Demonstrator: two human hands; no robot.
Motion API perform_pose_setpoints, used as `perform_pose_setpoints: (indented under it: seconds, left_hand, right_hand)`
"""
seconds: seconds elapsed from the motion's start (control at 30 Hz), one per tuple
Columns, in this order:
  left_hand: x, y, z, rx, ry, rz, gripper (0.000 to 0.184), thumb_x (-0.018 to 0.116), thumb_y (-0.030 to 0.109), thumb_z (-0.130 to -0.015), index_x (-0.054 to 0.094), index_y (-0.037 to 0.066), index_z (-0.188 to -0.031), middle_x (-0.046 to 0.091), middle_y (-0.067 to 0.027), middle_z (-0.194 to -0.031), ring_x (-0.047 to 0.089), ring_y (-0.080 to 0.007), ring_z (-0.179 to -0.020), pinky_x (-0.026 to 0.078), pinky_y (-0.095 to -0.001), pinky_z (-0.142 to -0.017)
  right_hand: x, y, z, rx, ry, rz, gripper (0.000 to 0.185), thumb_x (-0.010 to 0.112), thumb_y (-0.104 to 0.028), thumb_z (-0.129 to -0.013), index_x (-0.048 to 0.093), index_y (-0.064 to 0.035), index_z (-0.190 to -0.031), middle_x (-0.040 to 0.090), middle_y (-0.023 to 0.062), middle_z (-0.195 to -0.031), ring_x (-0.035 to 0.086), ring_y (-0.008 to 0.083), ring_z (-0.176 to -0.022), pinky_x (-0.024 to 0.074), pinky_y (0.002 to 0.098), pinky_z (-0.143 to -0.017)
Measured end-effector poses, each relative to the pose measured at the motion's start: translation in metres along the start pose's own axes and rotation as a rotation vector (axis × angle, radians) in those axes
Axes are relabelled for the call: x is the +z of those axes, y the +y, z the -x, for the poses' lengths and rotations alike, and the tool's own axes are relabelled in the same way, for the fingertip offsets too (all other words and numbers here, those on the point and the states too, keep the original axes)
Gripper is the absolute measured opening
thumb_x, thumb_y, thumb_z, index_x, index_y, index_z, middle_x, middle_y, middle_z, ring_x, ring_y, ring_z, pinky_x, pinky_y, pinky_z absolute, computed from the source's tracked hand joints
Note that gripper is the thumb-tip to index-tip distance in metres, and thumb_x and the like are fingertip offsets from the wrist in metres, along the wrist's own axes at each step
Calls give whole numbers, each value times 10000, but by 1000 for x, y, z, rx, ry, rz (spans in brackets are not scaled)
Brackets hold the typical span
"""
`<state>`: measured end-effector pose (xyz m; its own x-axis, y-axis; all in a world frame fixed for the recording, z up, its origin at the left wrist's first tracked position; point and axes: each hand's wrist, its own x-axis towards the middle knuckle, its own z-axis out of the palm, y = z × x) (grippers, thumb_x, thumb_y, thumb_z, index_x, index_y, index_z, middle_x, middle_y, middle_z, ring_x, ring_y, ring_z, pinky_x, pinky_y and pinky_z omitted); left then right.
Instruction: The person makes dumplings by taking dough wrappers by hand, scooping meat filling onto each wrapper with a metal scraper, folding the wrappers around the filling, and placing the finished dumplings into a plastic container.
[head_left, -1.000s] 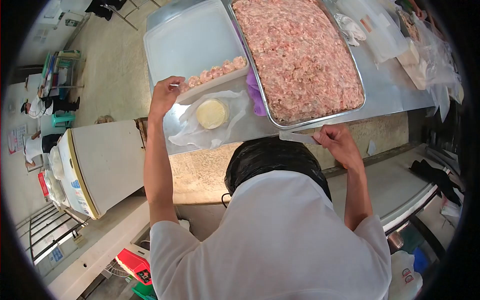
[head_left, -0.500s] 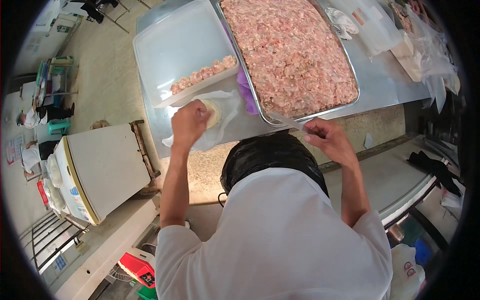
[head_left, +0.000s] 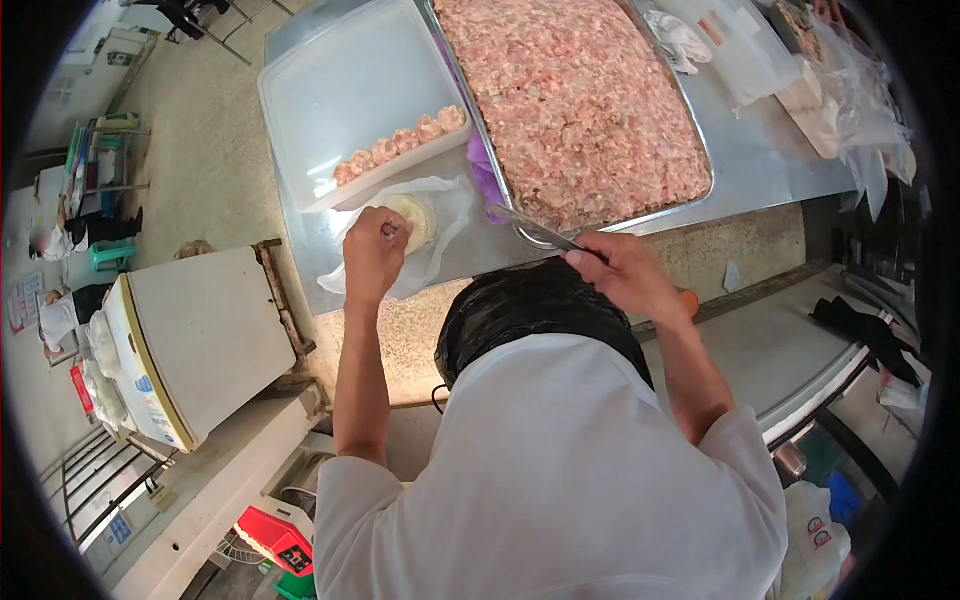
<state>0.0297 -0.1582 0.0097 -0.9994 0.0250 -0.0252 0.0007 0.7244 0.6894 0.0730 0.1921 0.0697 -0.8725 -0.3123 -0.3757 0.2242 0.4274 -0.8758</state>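
Over the left edge of a stack of round pale wrappers (head_left: pixel 418 222) lying on thin white wrapping (head_left: pixel 447 205), my left hand (head_left: pixel 378 252) is closed, its fingertips curled together; what they pinch is hidden. My right hand (head_left: pixel 618 270) grips the handle of a flat-bladed knife (head_left: pixel 535 229), whose blade points left past the near left corner of a metal tray (head_left: pixel 712 185). That tray is full of pink minced meat (head_left: pixel 590 110). Left of it, a translucent plastic box (head_left: pixel 340 75) holds a row of several filled dumplings (head_left: pixel 398 145) along its near side.
A purple cloth (head_left: pixel 482 170) lies between box and tray. On the metal table (head_left: pixel 770 165) to the right are a white cloth (head_left: pixel 677 42), a clear container (head_left: pixel 735 50) and plastic bags (head_left: pixel 865 110). Two people are far off at left, beyond a white freezer (head_left: pixel 215 345).
My left hand has moved from the dumpling row down to the wrapper stack. My right hand has shifted left with the knife, its blade now by the tray's corner. The view has shifted slightly.
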Motion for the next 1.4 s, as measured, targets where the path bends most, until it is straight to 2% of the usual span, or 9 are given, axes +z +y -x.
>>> perform_pose_setpoints:
  seconds: [0.2, 0.37, 0.5, 0.57, 0.67, 0.8, 1.0, 1.2, 1.4]
  left_hand:
    - [0, -13, 3, -45, 1, 139, 55, 671, 2, -875, 659, -15, -925, 656, -93, -813, 608, -155, -702, 499, -306, -665]
    - [-8, -24, 10, -131, 30, 388, 58, 619, -2, -906, 662, -3, -945, 672, -46, -874, 594, -124, -770, 490, -281, -719]
    - [-16, -70, 21, -131, 443, 1088, 202, 529, 61, -948, 627, -23, -1103, 680, -104, -1045, 643, -178, -987, 514, -337, -885]
    - [-42, -17, 23, -275, 615, 1445, 292, 531, 91, -975, 576, -51, -1226, 669, -159, -1124, 650, -244, -1091, 538, -400, -920]
    - [-54, -11, 36, -261, 470, 1560, 352, 564, 147, -997, 552, -48, -1290, 670, -194, -1136, 666, -306, -1092, 551, -449, -940]
    - [-22, -23, 30, -429, 339, 1249, 390, 602, 156, -987, 533, -53, -1309, 669, -209, -1146, 694, -364, -1034, 600, -471, -864]
    - [25, 32, 28, -412, 32, 1410, 436, 498, 91, -931, 514, -76, -1333, 653, -228, -1208, 688, -374, -1084, 583, -500, -940]
    - [32, 48, 41, -366, -14, 1385, 543, 455, 80, -883, 444, -107, -1392, 559, -272, -1328, 585, -414, -1256, 499, -596, -1052]
    - [44, 45, 46, -449, 20, 1482, 555, 438, 92, -897, 425, -101, -1417, 555, -290, -1363, 558, -422, -1288, 475, -561, -1087]
  right_hand:
    - [48, -4, -24, 53, -91, -169, 205, 596, -161, -997, 596, 42, -971, 548, 117, -709, 558, 190, -667, 453, 361, -614]
    - [94, -9, -57, 7, -190, -107, 199, 544, -83, -967, 621, 33, -1109, 627, 211, -810, 642, 369, -760, 501, 470, -701]
    - [103, 2, -62, -132, -110, 60, 275, 507, -15, -932, 635, 19, -1173, 666, 266, -944, 636, 484, -892, 500, 529, -799]
    - [76, -15, -38, -179, -20, 123, 298, 511, 1, -916, 636, 17, -1187, 672, 264, -961, 646, 472, -921, 503, 520, -818]
    - [26, 1, -32, -481, 303, 436, 349, 547, 9, -888, 664, -49, -1212, 681, 247, -966, 669, 439, -907, 523, 540, -783]
    - [-37, -26, -47, -151, 374, 836, 264, 569, -2, -878, 699, -66, -1099, 663, 203, -885, 687, 407, -921, 538, 520, -730]
    - [-46, -21, -115, -374, 169, 1131, 352, 552, -22, -896, 686, -95, -1213, 704, 157, -974, 693, 387, -894, 556, 482, -769]
    - [-53, -42, -93, -339, -69, 1191, 355, 564, -15, -870, 660, -82, -1206, 716, 148, -925, 706, 369, -898, 559, 496, -775]
    - [-42, -17, -57, -342, -21, 1093, 332, 565, 35, -837, 673, -75, -1130, 701, 163, -817, 696, 392, -805, 536, 529, -714]
